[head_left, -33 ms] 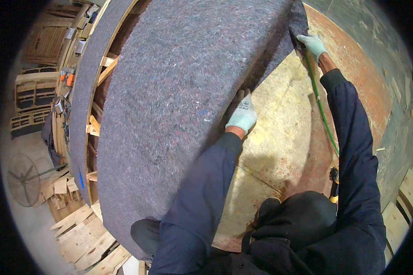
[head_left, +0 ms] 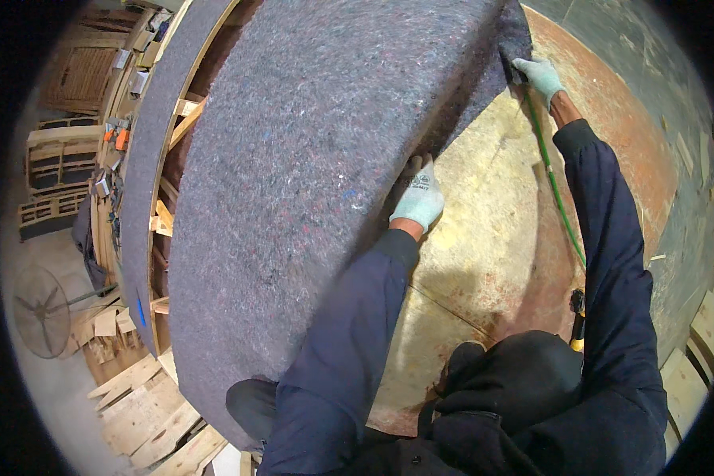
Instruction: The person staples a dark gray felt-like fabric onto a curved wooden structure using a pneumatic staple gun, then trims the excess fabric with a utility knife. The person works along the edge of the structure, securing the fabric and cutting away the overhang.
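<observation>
Grey felt (head_left: 293, 159) fills the frame's centre-left, probably soft and floppy, best held by its folded edge (head_left: 468, 95). Mid-frame, the left hand (head_left: 419, 198) touches it; upper right, the right hand (head_left: 539, 78) meets it too. I can't tell whether either grips.

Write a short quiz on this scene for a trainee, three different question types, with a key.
1. Fill in: The left hand is at the edge of a fuzzy ____ sheet.
2. True or false: The right hand is bare.
3. Multiple choice: What color is the thin hose or cord near the right hand? A) orange B) green C) white

Key: 1. gray; 2. false, it wears a pale glove; 3. B
</observation>
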`<act>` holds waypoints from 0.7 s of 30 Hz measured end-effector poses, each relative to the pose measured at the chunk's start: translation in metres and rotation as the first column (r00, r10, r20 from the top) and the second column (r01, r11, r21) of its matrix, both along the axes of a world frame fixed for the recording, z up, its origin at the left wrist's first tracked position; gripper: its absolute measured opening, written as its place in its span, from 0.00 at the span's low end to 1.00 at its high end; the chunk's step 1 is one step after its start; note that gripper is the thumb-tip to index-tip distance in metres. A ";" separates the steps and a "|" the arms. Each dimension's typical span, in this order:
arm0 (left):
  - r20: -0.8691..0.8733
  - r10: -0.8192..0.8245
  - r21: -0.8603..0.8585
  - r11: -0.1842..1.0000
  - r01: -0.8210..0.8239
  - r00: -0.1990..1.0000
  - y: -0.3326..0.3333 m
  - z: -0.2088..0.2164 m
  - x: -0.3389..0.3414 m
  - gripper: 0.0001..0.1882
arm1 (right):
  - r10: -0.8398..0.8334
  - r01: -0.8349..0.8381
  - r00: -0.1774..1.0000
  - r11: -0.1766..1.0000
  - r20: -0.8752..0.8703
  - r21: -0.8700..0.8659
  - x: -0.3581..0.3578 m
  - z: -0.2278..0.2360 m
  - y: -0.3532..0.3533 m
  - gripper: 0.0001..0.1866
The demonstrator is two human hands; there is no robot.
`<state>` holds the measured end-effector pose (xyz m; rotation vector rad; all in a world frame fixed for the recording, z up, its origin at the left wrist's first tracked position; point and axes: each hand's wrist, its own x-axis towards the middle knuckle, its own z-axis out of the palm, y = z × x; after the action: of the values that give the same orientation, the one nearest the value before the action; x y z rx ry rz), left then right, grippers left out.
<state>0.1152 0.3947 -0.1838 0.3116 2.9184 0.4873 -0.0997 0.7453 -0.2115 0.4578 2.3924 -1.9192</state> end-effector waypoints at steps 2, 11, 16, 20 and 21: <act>0.013 0.002 0.046 0.999 -0.002 1.000 0.002 0.005 0.003 0.30 | -0.102 0.100 0.995 0.978 -0.003 -0.181 0.005 0.010 0.000 0.18; -0.263 -0.038 0.106 0.992 0.068 0.964 0.034 0.054 0.039 0.34 | 0.096 -0.423 0.901 -0.023 -0.423 -0.906 0.084 0.030 0.013 0.22; -0.308 -0.048 0.154 0.983 0.100 0.950 0.041 0.068 0.045 0.34 | 0.027 0.105 0.992 0.323 0.120 -0.941 0.128 0.005 -0.080 0.17; -0.288 -0.064 0.150 0.982 0.111 0.955 0.037 0.073 0.045 0.33 | -0.003 0.135 0.987 0.574 0.163 -0.808 0.118 -0.002 -0.125 0.17; -0.258 -0.067 0.139 0.985 0.106 0.964 0.036 0.075 0.046 0.33 | 0.026 0.129 0.983 0.610 0.182 -0.782 0.112 -0.003 -0.127 0.16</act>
<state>0.1612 0.4309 -0.1087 0.5592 3.0989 0.7068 0.0119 0.6185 -0.2144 0.5786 1.1887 -2.5527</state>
